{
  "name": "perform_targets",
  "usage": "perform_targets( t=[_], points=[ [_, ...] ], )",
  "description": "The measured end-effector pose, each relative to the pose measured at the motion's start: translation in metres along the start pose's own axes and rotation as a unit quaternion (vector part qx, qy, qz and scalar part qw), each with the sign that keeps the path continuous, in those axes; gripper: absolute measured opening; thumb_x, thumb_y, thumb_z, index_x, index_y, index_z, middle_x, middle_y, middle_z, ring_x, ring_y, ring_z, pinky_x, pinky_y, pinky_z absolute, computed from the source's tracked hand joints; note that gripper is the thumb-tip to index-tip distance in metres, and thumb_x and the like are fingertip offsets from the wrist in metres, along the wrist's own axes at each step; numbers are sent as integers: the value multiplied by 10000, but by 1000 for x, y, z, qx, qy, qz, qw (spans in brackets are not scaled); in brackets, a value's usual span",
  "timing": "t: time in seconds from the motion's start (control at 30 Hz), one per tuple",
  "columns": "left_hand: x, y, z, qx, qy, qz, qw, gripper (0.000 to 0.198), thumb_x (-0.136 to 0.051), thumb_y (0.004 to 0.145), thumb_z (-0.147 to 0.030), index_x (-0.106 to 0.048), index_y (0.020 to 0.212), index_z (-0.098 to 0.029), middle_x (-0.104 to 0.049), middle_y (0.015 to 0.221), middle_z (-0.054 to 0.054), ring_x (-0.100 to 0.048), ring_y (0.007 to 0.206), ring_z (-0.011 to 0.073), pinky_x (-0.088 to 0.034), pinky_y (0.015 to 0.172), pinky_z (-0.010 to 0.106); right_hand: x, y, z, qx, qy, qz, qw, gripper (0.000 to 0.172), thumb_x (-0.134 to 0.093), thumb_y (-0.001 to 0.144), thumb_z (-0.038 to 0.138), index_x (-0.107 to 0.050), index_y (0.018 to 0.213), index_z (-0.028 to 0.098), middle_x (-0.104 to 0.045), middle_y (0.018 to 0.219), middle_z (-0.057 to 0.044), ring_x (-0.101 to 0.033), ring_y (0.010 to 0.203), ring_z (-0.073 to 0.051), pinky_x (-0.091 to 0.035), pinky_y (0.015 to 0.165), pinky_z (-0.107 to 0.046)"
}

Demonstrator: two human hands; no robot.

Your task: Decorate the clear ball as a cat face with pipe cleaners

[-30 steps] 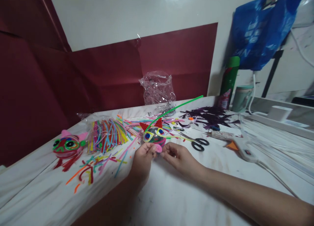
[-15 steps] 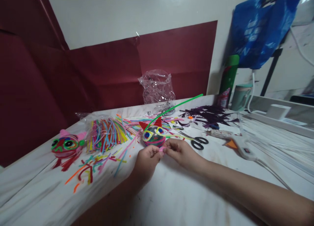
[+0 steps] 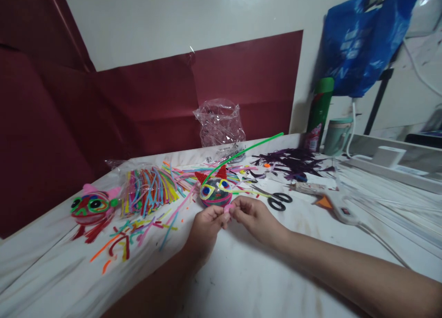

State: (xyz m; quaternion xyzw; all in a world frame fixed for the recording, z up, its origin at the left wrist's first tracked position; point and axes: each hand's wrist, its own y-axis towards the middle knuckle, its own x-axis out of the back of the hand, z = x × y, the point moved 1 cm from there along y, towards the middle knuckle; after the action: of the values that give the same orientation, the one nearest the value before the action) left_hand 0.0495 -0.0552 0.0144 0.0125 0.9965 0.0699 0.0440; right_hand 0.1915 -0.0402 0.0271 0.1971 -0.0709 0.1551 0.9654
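Between my fingertips is a small pink piece of pipe cleaner (image 3: pixel 228 208). My left hand (image 3: pixel 206 223) pinches it from the left, and my right hand (image 3: pixel 253 216) pinches it from the right. Just behind them rests a dark round ball figure (image 3: pixel 216 194) with red ears, yellow-rimmed eyes and a pink band. A long green pipe cleaner (image 3: pixel 250 148) slants up to the right from behind the figure's ear. Black-handled scissors (image 3: pixel 278 200) lie to the right of my right hand, their blades partly among scraps.
At left stand a pink-eared figure (image 3: pixel 92 210) and a bundle of pipe cleaners (image 3: pixel 148 191), with cut pieces (image 3: pixel 122 244) in front. A glue gun (image 3: pixel 340 207) with a cord lies at right. Purple strips (image 3: pixel 293 161), a clear bag (image 3: pixel 221 122) and a green cup (image 3: pixel 336 136) are behind.
The view has shifted very slightly. My hands stay together at the pink piece, with only small finger movement; the other things remain in place.
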Motion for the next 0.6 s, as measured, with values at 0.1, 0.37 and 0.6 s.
perform_targets(
  t=[0.1, 0.37, 0.6],
  points=[
    [1, -2, -5, -23, 62, -45, 997, 231, -725, 600, -332, -638, 708, -147, -584, 598, -4, -503, 593, 119, -390, 607, 246, 2, 1, -1, 4, -34, -13, 999, 328, -551, 784, 474, -485, 632, 191, -419, 568, 43, -375, 536, -107, -315, 528, -244],
    [2, -10, -17, -109, 202, -47, 972, 176, -622, 714, -311, -640, 641, -153, -553, 561, -8, -467, 569, 119, -377, 580, 232, -1, -4, 0, 33, -56, -2, 998, 275, -529, 827, 410, -517, 665, 189, -446, 584, 35, -412, 558, -116, -344, 534, -238],
    [3, -9, -12, -68, 129, -7, 989, 187, -640, 685, -328, -593, 639, -154, -503, 558, -26, -394, 531, 93, -319, 513, 209, 2, -9, 15, 129, -130, -4, 983, 168, -497, 868, 286, -556, 734, 205, -583, 694, -21, -529, 659, -155, -414, 620, -268]
  ],
)
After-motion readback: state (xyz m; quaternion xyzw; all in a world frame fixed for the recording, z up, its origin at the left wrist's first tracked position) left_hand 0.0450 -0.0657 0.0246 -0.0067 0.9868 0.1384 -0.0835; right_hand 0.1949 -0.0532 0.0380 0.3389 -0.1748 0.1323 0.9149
